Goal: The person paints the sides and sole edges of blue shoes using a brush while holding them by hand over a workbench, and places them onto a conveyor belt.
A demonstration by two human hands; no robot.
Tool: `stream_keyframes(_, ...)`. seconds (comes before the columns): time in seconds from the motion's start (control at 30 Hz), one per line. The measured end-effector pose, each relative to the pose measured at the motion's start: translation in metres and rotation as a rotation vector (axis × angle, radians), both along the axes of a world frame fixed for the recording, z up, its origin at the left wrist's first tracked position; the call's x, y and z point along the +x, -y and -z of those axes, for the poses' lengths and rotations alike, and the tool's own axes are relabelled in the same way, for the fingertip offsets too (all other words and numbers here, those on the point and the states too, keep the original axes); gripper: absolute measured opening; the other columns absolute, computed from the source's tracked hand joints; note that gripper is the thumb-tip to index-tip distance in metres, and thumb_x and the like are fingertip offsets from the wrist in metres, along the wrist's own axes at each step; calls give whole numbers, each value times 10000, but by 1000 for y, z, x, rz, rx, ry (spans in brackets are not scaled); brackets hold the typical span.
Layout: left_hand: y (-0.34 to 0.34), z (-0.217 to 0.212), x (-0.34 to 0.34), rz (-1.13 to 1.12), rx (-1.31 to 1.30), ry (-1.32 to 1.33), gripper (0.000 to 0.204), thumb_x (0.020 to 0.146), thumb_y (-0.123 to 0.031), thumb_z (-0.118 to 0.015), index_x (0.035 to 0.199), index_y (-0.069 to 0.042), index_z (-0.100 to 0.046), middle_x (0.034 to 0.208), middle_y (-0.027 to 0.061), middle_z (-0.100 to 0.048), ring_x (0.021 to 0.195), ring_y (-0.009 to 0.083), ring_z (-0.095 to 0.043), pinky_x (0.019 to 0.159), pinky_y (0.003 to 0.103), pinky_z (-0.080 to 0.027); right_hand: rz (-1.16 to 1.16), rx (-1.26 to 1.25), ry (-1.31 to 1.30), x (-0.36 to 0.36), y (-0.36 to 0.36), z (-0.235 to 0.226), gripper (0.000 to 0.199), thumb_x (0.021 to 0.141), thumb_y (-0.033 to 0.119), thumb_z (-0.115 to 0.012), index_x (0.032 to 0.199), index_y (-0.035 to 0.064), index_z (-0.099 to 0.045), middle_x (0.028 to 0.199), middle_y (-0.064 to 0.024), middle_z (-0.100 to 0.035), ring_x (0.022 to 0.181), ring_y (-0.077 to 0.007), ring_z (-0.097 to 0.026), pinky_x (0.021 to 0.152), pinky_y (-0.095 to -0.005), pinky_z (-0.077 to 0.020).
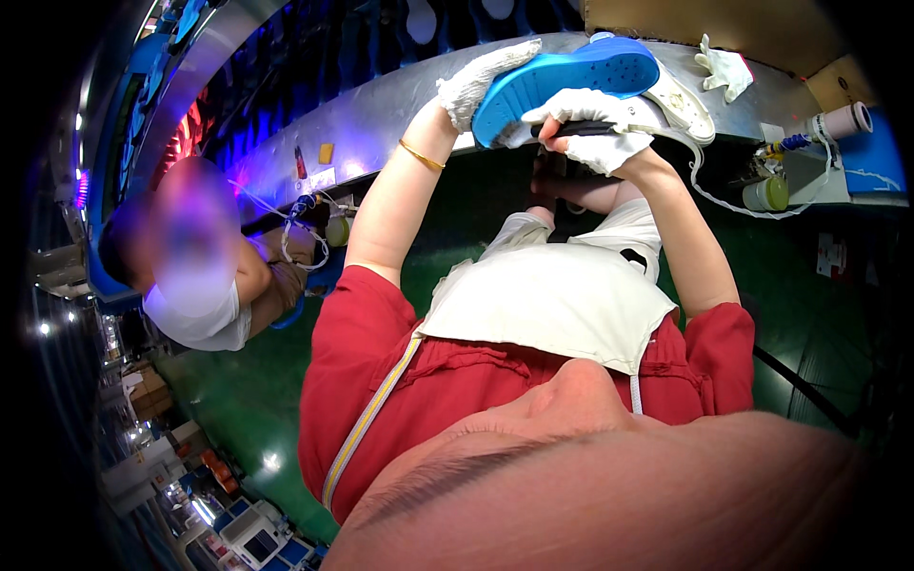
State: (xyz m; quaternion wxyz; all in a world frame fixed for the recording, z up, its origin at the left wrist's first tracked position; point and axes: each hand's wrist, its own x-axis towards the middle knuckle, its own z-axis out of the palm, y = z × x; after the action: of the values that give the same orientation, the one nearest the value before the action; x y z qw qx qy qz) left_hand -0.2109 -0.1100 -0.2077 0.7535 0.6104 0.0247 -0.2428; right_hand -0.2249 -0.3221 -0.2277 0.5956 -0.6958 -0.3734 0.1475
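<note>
Gripping blue shoe (571, 78) in left hand (476, 84), gloved in white, with fingers closed on its left end. Held tilted at near edge of grey metal worktop (390, 119), with small holes showing in its right part. In right hand (605, 150), also in white glove but with some fingertips bare: slim black tool (588, 127), pinched between closed fingers, right below blue shoe in view. Cannot tell whether tool touches shoe; tip unclear. Just right of blue shoe, on worktop: white shoe (684, 103), partly covered from view. Further right: spare white glove (728, 71), lying near cardboard (705, 24). Looping from near right hand out to right side: white cord (700, 181). Near that loop: green-ended jar (766, 195). Left along worktop, apart from both hands: small yellow block (327, 152). At far left, well apart: another person (200, 300) in white top. Worn here: red shirt (352, 352), pale apron (543, 300). Underfoot: green floor (248, 419).
</note>
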Motion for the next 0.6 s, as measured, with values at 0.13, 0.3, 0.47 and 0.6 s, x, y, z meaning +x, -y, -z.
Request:
stream_keyframes(0.13,5,4,0,-47,16,44,502,883,-475,-602,1140,-44,-619,959,119,-673,770,184,-667,613,301,-569,-59,-32,-295,9,12,1,43,766,-3,-674,798,26,-677,824,-91,-664,807,-180,-638,726,-292,-536)
stream_keyframes(0.3,2,0,1,65,0,-70,410,897,-400,-617,1140,-70,-632,1019,112,-664,838,201,-661,681,299,-568,-28,-38,-35,17,24,-1,101,756,45,-700,853,54,-675,843,-68,-666,812,-184,-635,733,-302,-530)
stream_keyframes(0.47,-2,9,-4,-96,-109,-92,518,905,-457,-573,1193,-27,-589,1099,165,-648,924,272,-665,738,349,-581,14,76,-188,6,38,-7,136,763,75,-726,855,25,-641,802,-36,-642,740,-111,-610,703,-239,-503)
stream_keyframes(0.6,7,35,-11,-155,-729,-2,649,948,-526,-414,1315,5,-478,1219,200,-595,1042,342,-616,935,447,-498,254,174,-295,-22,8,1,152,842,117,-705,945,19,-651,860,-47,-661,743,-104,-622,694,-229,-514)
